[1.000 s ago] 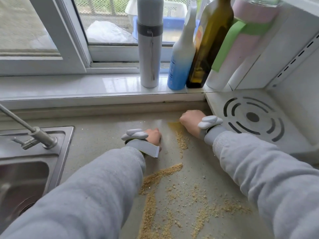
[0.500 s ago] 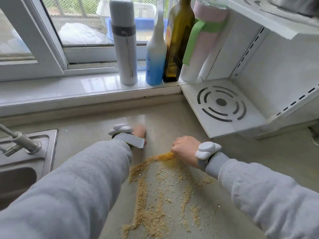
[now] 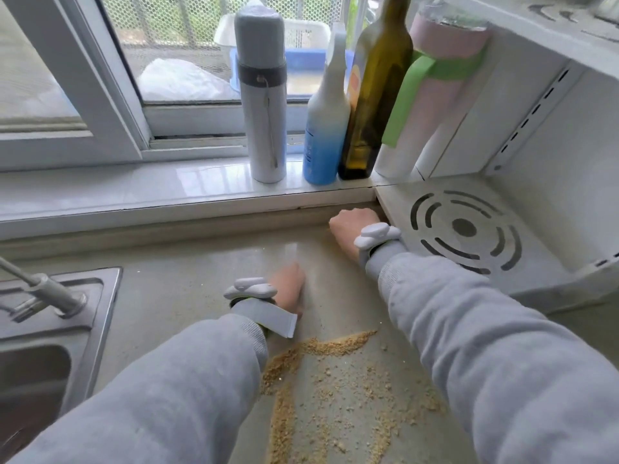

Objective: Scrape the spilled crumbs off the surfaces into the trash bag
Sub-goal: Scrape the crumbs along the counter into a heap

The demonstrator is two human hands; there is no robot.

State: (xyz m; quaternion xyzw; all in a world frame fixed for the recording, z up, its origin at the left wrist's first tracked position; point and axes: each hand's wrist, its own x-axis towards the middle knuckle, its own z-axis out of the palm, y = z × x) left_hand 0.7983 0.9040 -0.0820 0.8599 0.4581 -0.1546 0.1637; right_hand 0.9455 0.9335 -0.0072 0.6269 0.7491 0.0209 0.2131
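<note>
Tan crumbs (image 3: 331,343) lie on the beige countertop (image 3: 187,296), in a ridge near my left wrist and scattered thinly toward me. My left hand (image 3: 289,288) rests on the counter just beyond the ridge, slightly blurred, its fingers curled under. My right hand (image 3: 351,226) is farther back, a closed fist pressed on the counter in the corner where the window ledge meets the white rack. A few crumbs sit by its knuckles. Neither hand visibly holds a tool. No trash bag is in view.
A steel sink (image 3: 50,346) with a faucet (image 3: 43,289) lies at the left. On the window ledge (image 3: 134,189) stand a white flask (image 3: 263,105), a blue spray bottle (image 3: 323,139) and a dark green bottle (image 3: 375,95). A white rack base (image 3: 465,229) borders the right.
My right hand has gone from the crumb pile near me back to the far corner by the rack. My left hand has stayed about where it was.
</note>
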